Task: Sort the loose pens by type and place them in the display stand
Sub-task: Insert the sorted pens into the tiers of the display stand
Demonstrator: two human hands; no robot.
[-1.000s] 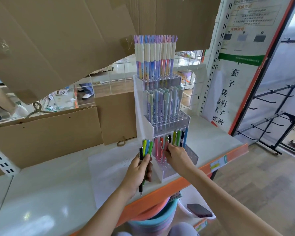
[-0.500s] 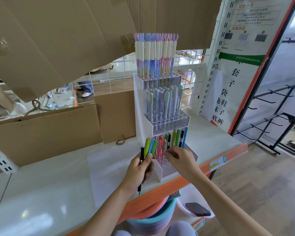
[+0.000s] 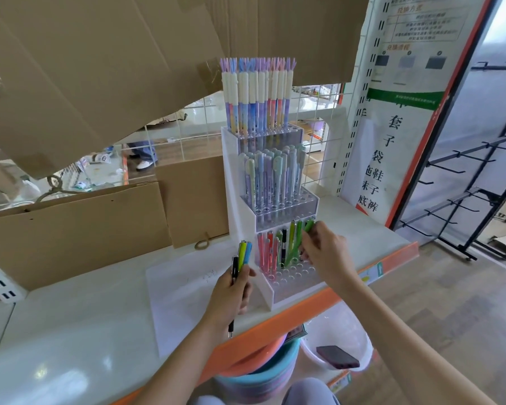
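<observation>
Now right hand [image 3: 323,252] on green pen [image 3: 308,225]

empty holes [image 3: 297,273] lie open at the display stand's [image 3: 263,290] front row.
</observation>
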